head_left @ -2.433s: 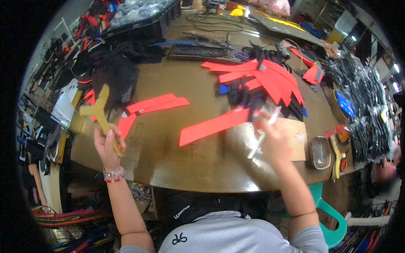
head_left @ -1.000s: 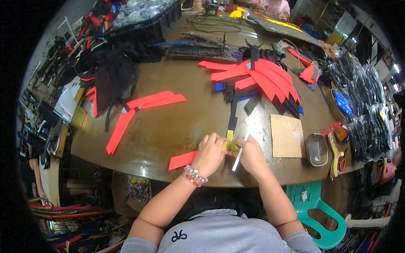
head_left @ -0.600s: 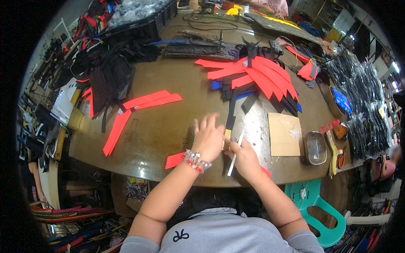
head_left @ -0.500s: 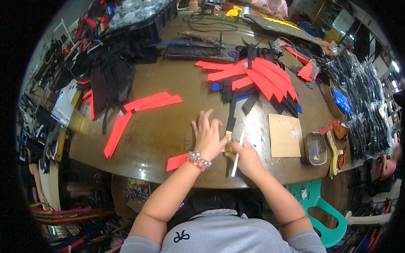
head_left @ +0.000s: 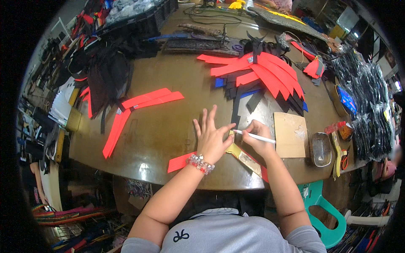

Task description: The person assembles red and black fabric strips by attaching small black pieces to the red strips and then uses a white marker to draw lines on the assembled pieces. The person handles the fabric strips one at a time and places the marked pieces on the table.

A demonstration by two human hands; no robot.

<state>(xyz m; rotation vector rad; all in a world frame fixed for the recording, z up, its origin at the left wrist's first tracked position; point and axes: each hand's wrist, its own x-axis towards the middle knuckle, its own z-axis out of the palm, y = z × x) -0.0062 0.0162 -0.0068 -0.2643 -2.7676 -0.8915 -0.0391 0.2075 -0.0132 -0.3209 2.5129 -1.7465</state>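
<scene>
My left hand (head_left: 213, 141), a beaded bracelet at its wrist, lies with fingers spread on the table; its thumb and index finger rest at the upper end of a yellowish strip (head_left: 245, 159). Closed round a white pen (head_left: 263, 138) is my right hand (head_left: 258, 141), and the pen's tip meets the strip's upper end beside my left fingertips. A black strap (head_left: 235, 120) reaches down to that same spot. Under my left wrist passes a red strap (head_left: 179, 162); a red end also shows at the strip's lower right. What lies under my left palm is hidden.
Red straps fan over black and blue ones (head_left: 270, 78) at the back. More red straps (head_left: 122, 114) lie left, near a black pile (head_left: 101, 80). To the right are a tan board (head_left: 291, 135), a metal tin (head_left: 320, 149) and orange-handled scissors (head_left: 344, 160). A green chair (head_left: 327, 217) stands below.
My right hand has turned the pen from upright to a slant, its tip now at the strip's end. The yellowish strip, mostly covered before, shows between my hands. My left fingers have spread wider.
</scene>
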